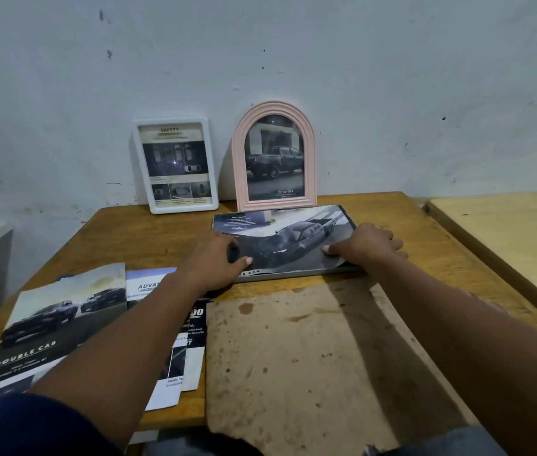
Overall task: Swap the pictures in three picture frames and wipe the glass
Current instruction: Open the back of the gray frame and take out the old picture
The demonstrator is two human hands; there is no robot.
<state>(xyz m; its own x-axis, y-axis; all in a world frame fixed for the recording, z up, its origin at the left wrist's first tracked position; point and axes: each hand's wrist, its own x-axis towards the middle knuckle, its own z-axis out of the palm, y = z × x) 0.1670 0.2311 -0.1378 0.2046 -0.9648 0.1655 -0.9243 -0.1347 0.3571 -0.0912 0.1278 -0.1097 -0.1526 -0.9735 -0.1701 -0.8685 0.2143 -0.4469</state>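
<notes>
Left hand [219,258] pressing flat, fingers spread, on car picture [288,240] in grey frame [296,274] lying mid-table [148,238]; right hand [367,243] I'm seeing doing likewise (white frame [176,164], pink arched frame [273,156] leaning far against wall).

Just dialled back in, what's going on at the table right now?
Both hands are on a car picture lying over a flat grey frame on the wooden table: left hand at its left edge, right hand at its right. A white frame and a pink arched frame lean against the wall, already holding pictures. Loose brochures lie on the left.
</notes>
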